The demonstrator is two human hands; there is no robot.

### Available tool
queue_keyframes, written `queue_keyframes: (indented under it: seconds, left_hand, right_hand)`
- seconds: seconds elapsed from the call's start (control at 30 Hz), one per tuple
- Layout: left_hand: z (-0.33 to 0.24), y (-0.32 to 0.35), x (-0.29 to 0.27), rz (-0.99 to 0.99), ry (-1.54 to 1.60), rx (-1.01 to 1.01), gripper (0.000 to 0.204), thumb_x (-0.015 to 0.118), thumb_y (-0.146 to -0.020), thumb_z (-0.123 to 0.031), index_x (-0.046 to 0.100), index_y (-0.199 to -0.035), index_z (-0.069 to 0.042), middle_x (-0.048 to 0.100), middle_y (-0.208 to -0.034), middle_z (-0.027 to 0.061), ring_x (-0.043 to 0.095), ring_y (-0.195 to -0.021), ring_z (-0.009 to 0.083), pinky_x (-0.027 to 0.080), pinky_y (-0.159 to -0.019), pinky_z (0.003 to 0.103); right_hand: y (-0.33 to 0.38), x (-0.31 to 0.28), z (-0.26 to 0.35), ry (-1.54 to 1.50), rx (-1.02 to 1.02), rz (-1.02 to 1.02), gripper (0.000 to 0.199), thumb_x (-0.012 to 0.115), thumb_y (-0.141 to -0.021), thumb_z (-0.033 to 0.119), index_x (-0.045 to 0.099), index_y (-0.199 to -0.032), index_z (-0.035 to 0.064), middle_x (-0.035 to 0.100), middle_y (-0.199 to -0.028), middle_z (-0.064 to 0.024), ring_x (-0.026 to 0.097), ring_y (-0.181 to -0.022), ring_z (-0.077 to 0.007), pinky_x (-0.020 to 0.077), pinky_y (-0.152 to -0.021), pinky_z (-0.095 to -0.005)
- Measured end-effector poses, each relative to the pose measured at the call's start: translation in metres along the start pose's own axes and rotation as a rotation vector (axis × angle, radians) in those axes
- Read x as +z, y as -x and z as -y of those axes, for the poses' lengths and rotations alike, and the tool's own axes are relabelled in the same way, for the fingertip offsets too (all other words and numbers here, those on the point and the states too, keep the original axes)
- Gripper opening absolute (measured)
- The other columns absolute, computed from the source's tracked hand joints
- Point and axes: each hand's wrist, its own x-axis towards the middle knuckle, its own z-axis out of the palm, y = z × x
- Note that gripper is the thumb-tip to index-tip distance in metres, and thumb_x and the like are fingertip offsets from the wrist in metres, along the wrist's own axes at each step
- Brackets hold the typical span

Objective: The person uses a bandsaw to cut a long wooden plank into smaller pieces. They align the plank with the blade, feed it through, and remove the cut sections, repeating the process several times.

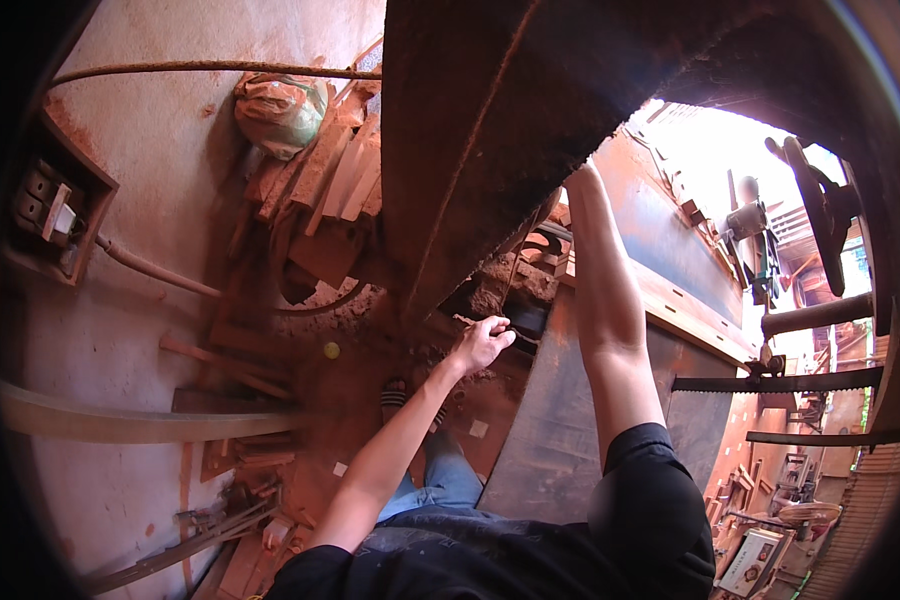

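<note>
Wall box (107,195) with a wooden frame hung at the far left, above a pale bar (150,427) that reached in across the wall side. Next came a green and white bag (282,115), reddish with dust, beside stacked wooden pieces (345,165), and a small yellow ball (331,350) lay on the floor below them.

Near the middle was the left hand (482,343), its fingers curled and mostly closed; whether they gripped anything could not be told. Just beyond it, up and slightly to the right, lay dust-caked machine parts (495,285), tucked under a broad dark panel (490,130). That panel's lower edge ran aslant, from close above the left hand up toward the right, so the longer line led away from the left hand to the right wrist. Of the two, the left hand was visibly nearer the parts.

Farther right, the right forearm (610,260) rose past a grey table surface (560,420) and met the panel's edge; the right hand was hidden behind it, so its opening and hold could not be told. A toothed blade (800,382) extended at the far right.
</note>
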Motion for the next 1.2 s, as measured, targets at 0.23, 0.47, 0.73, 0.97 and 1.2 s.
queue_keyframes:
  seconds: [0.23,0.47,0.73,0.97,1.2]
  left_hand:
    - [0.008,0.003,-0.014,-0.093,-0.092,-0.026,0.054,0.073,-0.093,-0.038,0.068,-0.133,-0.003,0.074,-0.129,0.0189,0.075,-0.11,0.0295,0.058,-0.099,0.041]
    - [0.01,-0.003,-0.017,-0.104,-0.186,0.055,0.045,0.073,-0.091,-0.03,0.071,-0.127,-0.003,0.073,-0.127,0.0211,0.072,-0.115,0.0346,0.057,-0.099,0.043]
    - [-0.003,-0.057,0.003,0.054,-1.107,0.653,0.014,0.07,-0.088,-0.014,0.075,-0.101,-0.012,0.069,-0.105,0.0107,0.076,-0.099,0.0325,0.063,-0.079,0.046]
    - [-0.019,-0.102,0.001,0.238,-1.596,0.551,0.02,0.064,-0.097,-0.019,0.082,-0.093,-0.011,0.08,-0.098,0.0126,0.079,-0.096,0.0283,0.064,-0.081,0.044]
    - [-0.015,-0.143,-0.052,-0.05,-1.099,0.373,0.032,0.053,-0.101,-0.019,0.08,-0.099,-0.003,0.076,-0.1,0.0248,0.077,-0.097,0.0394,0.064,-0.087,0.049]
  right_hand:
    - [-0.006,0.019,-0.027,0.079,-0.12,0.004,0.02,0.066,-0.096,0.026,0.065,-0.095,0.0067,0.061,-0.072,-0.0057,0.059,-0.058,-0.0175,0.0483,-0.051,-0.0357]
    - [0.015,-0.003,-0.011,0.404,-0.224,-0.119,0.029,0.067,-0.088,0.028,0.071,-0.104,0.0033,0.067,-0.079,-0.0078,0.062,-0.065,-0.019,0.0497,-0.06,-0.0371]
    - [0.123,-0.01,0.016,0.182,-0.109,-0.235,0.043,0.07,-0.096,0.046,0.071,-0.111,0.006,0.065,-0.099,-0.0063,0.061,-0.086,-0.0181,0.0545,-0.071,-0.0376]
    - [0.309,-0.101,-0.098,0.193,-0.17,-0.39,0.034,0.076,-0.093,0.032,0.08,-0.098,-0.0017,0.078,-0.084,-0.008,0.068,-0.074,-0.0096,0.056,-0.071,-0.0304]
    - [0.436,-0.133,-0.245,0.281,0.0,-0.664,0.021,0.076,-0.088,0.023,0.079,-0.094,0.0032,0.078,-0.086,-0.0112,0.075,-0.082,-0.0218,0.0579,-0.081,-0.0359]
